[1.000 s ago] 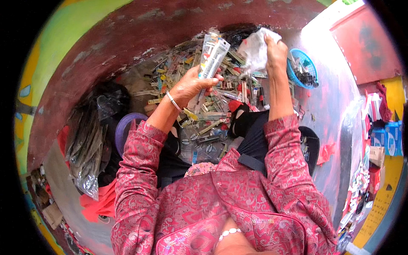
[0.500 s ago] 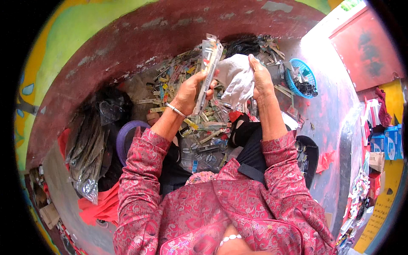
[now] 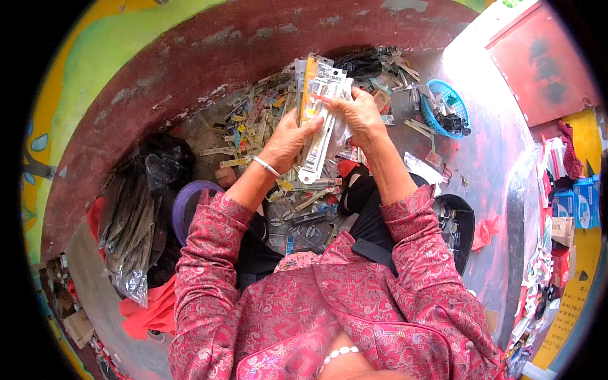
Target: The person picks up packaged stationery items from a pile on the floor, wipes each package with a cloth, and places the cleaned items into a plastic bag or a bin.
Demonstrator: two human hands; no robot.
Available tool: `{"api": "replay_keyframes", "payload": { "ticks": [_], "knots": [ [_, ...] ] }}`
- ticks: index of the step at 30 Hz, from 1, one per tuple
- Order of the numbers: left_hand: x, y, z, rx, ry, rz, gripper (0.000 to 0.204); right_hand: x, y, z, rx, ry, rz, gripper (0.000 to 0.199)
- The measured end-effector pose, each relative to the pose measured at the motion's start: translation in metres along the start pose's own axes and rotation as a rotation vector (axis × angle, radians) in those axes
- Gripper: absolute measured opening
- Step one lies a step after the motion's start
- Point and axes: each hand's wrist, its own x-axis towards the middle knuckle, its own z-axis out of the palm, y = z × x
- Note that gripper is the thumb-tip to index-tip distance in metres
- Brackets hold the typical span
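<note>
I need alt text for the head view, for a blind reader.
A left hand holds slim packets and the right hand touches them, above a pile of packages on the floor. A blue basket is at right.

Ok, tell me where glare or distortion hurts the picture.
In the head view, glare whitens the floor beside the basket; the wall bows, likely from the fisheye; the corners are black; the held packets look fairly clear.

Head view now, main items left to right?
Plastic-wrapped bundle → purple rim → left hand → right hand → blue basket → red scrap → blue boxes.
</note>
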Motion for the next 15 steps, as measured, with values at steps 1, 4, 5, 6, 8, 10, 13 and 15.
{"api": "replay_keyframes", "payload": {
  "ticks": [1, 4, 5, 6, 8, 10, 13, 15],
  "knots": [
    [-0.002, 0.000, -0.001, -0.097, -0.020, -0.049, 0.041, -0.001, -0.002, 0.002, 0.041, 0.030, 0.040, 0.023],
    [-0.004, -0.001, -0.002, -0.275, -0.155, -0.083, 0.044, 0.002, 0.002, 0.003, 0.115, 0.074, 0.049, 0.023],
    [-0.004, -0.001, 0.002, -0.332, -0.156, -0.097, 0.045, -0.002, -0.003, 0.004, 0.121, 0.093, 0.070, 0.022],
    [-0.003, 0.001, 0.003, -0.343, -0.164, -0.097, 0.045, -0.001, -0.003, 0.004, 0.136, 0.104, 0.055, 0.022],
    [-0.004, 0.004, 0.005, -0.363, -0.177, -0.098, 0.046, 0.001, -0.001, 0.006, 0.169, 0.125, 0.028, 0.021],
    [-0.005, 0.003, 0.008, -0.286, -0.153, -0.062, 0.045, 0.003, 0.004, 0.004, 0.144, 0.133, 0.017, 0.020],
    [-0.004, -0.002, 0.003, -0.230, -0.085, -0.030, 0.046, 0.003, 0.001, 0.004, 0.008, 0.206, 0.053, 0.017],
    [-0.003, 0.001, 0.001, -0.183, -0.046, -0.031, 0.047, 0.012, -0.008, -0.008, 0.010, 0.325, 0.005, 0.025]
  ]
}}
